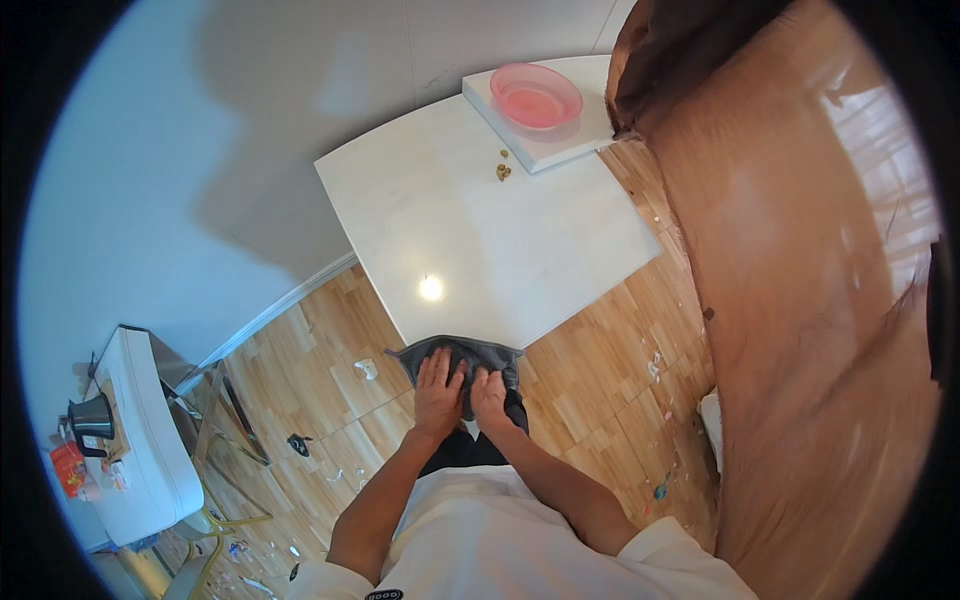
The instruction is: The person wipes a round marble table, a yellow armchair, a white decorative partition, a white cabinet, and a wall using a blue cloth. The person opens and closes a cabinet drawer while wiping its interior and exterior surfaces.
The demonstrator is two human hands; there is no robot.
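Note:
A dark grey cloth (472, 352) lies spread at the near end of a white table (525, 240), just in front of my body. My left hand (439, 394) rests flat on it, palm down and fingers apart. Beside it, my right hand (489, 397) touches the cloth with its fingers bent. Whether those fingers pinch the fabric cannot be told, as the fingertips are partly hidden. Several small brown lumps (503, 172) sit farther up the table.
A pink plastic basin (536, 97) stands on a raised white slab (540, 154) at the far end. Brown sheeting (787, 300) hangs along the right. At left, a white side table (142, 442) bears a dark jug (93, 420). Scraps litter the wood-look floor (600, 360).

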